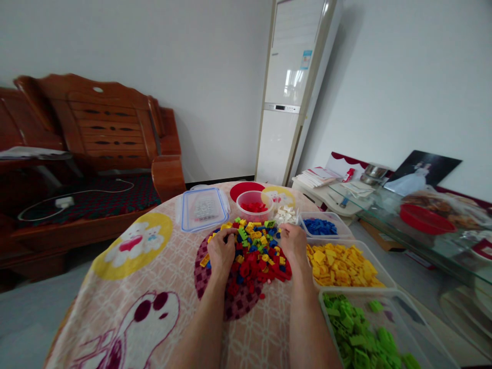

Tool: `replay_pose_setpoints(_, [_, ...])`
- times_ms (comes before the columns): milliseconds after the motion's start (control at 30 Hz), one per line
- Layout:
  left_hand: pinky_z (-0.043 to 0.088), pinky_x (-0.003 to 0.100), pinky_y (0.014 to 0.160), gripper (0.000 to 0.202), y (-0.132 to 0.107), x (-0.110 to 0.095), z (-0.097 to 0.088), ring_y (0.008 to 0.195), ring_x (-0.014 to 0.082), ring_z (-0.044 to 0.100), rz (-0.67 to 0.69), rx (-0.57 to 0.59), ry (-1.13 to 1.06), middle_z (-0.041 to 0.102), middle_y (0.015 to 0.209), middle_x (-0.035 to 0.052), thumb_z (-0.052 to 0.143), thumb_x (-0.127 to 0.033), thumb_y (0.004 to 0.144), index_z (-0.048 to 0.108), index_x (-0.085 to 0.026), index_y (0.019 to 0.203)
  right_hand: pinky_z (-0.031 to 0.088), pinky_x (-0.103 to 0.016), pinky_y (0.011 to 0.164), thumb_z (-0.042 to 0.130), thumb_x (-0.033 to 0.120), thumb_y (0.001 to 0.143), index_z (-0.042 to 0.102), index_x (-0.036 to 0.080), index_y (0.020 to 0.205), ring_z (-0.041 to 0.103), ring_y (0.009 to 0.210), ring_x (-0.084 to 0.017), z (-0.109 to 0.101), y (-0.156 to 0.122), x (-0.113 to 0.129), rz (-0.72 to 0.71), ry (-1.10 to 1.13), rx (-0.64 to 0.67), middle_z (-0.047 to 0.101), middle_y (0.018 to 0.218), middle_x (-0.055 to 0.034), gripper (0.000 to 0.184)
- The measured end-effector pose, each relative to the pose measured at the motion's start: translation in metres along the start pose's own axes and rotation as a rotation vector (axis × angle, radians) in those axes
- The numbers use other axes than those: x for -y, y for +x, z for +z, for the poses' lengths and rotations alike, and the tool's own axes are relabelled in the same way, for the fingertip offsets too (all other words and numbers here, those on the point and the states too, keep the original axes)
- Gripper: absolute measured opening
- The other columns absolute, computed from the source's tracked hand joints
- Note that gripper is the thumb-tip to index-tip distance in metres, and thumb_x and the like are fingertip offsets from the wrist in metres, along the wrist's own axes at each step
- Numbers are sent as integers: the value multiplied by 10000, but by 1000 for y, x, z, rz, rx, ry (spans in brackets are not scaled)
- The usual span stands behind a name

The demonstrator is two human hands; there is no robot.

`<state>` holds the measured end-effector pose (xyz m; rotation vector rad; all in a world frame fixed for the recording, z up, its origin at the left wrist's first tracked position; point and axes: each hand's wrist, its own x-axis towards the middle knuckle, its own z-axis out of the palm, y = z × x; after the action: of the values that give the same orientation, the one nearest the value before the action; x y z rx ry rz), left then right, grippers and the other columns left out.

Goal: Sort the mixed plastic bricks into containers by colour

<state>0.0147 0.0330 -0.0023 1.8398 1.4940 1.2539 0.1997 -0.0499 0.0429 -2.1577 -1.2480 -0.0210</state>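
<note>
While hands (222, 252) (294, 243) touch bricks (258, 243), a label (306, 60) shows — blurred.

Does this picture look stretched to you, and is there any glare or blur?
Head view: the tall white cabinet leans, probably from wide-angle stretching; head view: a bright window-like reflection glares on its glossy front; head view: a soft shadow darkens the wall to its right; head view: fine detail in the mixed brick pile looks slightly soft.

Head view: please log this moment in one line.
left hand: pile, left side | right hand: pile, right side | yellow bricks: in tub | green bricks: in nearer tub
</note>
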Motion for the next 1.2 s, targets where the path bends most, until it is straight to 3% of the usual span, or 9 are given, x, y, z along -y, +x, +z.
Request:
replay_pose_setpoints(300, [503,275,810,292,0,-3,-1,832,191,679,3,-11,-9,758,892,24,493,-246,781,763,-215,890,387,-268,997,374,78,888,644,131,1230,588,1167,-201,29,-5,-5,-78,-155,259,665,1221,-129,439])
replay_pose_setpoints(567, [496,280,831,294,0,-2,0,848,195,679,-8,-15,-5,758,899,20,493,-242,783,765,-229,894,399,-266,976,355,61,888,632,96,1229,597,1149,-205,32,-6,0,-60,-139,227,672,1187,-150,441])
replay_pose_setpoints(767, [497,293,820,296,1,2,2,814,198,679,1,-11,-10,755,882,27,494,-251,786,762,-224,907,424,-269,935,436,128,869,713,118,1096,640,1054,-219,16,-2,0,-28,-38,86,718,1085,-129,358])
replay_pose_setpoints(967, [492,300,844,296,0,3,2,837,201,677,10,-11,-12,754,891,27,491,-251,793,760,-221,911,468,-292,876,444,188,837,719,112,1025,663,921,-221,5,4,-3,11,156,-182,732,970,-132,341])
replay_pose_setpoints(1100, [494,295,832,295,1,2,2,833,200,677,8,-9,-6,754,895,28,494,-249,791,762,-221,912,459,-361,934,431,212,812,671,86,1114,604,1064,-263,7,7,-14,50,199,-418,659,1148,-187,407])
replay_pose_setpoints(1200, [497,290,828,296,1,1,1,818,196,677,8,-5,-6,754,887,28,493,-246,789,763,-219,908,412,-408,1007,445,213,792,646,72,1163,498,1229,-298,9,8,-20,71,169,-517,541,1325,-223,445])
